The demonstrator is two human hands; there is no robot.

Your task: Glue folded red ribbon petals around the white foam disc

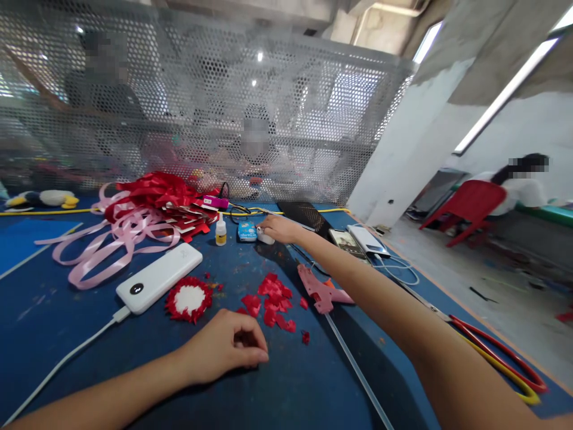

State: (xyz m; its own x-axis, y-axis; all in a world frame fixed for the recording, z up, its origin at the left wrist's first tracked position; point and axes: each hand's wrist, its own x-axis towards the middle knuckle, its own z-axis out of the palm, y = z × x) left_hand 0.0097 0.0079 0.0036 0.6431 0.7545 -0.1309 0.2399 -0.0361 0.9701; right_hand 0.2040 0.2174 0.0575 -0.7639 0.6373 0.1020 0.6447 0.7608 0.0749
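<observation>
My left hand rests on the blue table with its fingers curled in and the thumb near them; whatever they hold, if anything, is hidden. Stretched far forward, my right hand has its fingers closed on a small white round object, beside a blue packet. Red fabric petals lie in front of my left hand. To their left is a white disc with a red frilled edge. The pink glue gun, with a clear glue stick in it, lies under my right forearm.
A white power bank with a cable, a glue bottle and piled red and pink ribbons are at left. Long scissors, a phone and cables lie at right. A perforated metal screen stands behind the table.
</observation>
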